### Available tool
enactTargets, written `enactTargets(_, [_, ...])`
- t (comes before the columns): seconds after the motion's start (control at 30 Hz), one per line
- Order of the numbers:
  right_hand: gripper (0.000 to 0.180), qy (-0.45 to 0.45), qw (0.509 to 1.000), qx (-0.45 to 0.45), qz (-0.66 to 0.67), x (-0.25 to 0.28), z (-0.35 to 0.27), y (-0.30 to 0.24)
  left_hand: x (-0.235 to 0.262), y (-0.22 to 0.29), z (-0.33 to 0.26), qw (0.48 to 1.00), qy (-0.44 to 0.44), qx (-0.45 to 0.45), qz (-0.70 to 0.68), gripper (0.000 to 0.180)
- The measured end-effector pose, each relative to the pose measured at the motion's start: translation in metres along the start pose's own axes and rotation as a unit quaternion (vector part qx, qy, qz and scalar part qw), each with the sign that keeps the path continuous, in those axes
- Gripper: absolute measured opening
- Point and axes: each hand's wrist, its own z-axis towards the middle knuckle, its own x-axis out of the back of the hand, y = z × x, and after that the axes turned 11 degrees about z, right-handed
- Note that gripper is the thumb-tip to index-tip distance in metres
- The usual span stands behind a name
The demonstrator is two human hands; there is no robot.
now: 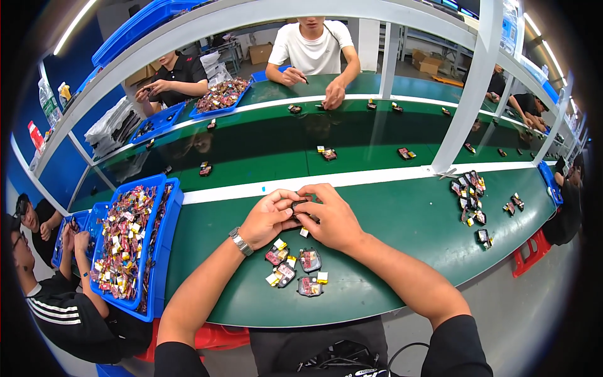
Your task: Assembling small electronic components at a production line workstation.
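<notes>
My left hand (pixel 269 220) and my right hand (pixel 330 217) meet over the green worktable, fingers closed around a small black casing (pixel 300 206). Most of that casing is hidden behind my fingers. Just below my hands lies a loose group of similar black casings (pixel 310 260) with reddish circuit boards and white-and-yellow parts. To my left, a blue tray (pixel 164 251) is heaped with small red, white and yellow electronic pieces (pixel 127 235).
Behind a white rail, a dark green conveyor belt (pixel 264 157) carries scattered casings. More casings (pixel 470 195) lie in a cluster on the right, beside tweezers (pixel 446 173). A white post (pixel 468 94) rises there. Co-workers sit opposite and at both sides.
</notes>
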Motion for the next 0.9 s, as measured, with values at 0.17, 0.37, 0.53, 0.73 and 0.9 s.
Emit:
enactTargets(0.17, [0.016, 0.004, 0.999, -0.023, 0.038, -0.002, -0.001, 0.000, 0.000, 0.000, 0.000, 1.000, -0.004, -0.007, -0.002, 0.026])
enactTargets(0.37, [0.018, 0.023, 0.996, -0.043, 0.072, -0.006, -0.001, -0.005, -0.002, -0.002, -0.002, 0.999, 0.002, -0.032, 0.000, 0.024])
enactTargets(0.53, [0.018, 0.037, 0.998, -0.005, 0.052, -0.002, 0.003, -0.012, 0.000, 0.001, -0.002, 0.999, -0.017, -0.051, -0.001, 0.024])
enactTargets(0.73, [0.015, 0.074, 0.997, 0.026, 0.025, -0.002, 0.003, -0.014, 0.000, 0.001, -0.003, 0.998, -0.022, -0.061, -0.020, 0.022])
enactTargets(0.9, [0.016, 0.060, 0.997, 0.017, 0.035, -0.001, 0.002, -0.011, 0.005, -0.003, -0.002, 0.996, -0.048, -0.060, -0.051, 0.023])
